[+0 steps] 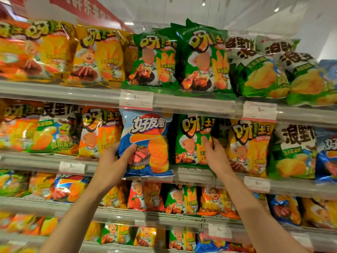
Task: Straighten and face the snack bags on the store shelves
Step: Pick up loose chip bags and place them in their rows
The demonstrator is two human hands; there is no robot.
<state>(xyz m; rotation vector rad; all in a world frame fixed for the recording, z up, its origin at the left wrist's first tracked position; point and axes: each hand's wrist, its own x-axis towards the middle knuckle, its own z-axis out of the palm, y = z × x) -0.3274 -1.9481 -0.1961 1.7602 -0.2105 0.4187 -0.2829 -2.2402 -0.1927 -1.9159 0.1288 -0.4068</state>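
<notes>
Left hand (113,163) grips the blue snack bag (145,143) by its lower edge; right hand (216,155) pinches the green bag (191,141).

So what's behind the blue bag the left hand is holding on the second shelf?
The blue bag, gripped by the left hand, stands at the shelf edge and fills its slot. Only dark shadow shows beside it; whether more bags sit behind is hidden by the bag itself.

White price tags (136,99), red banner (85,10)
</notes>
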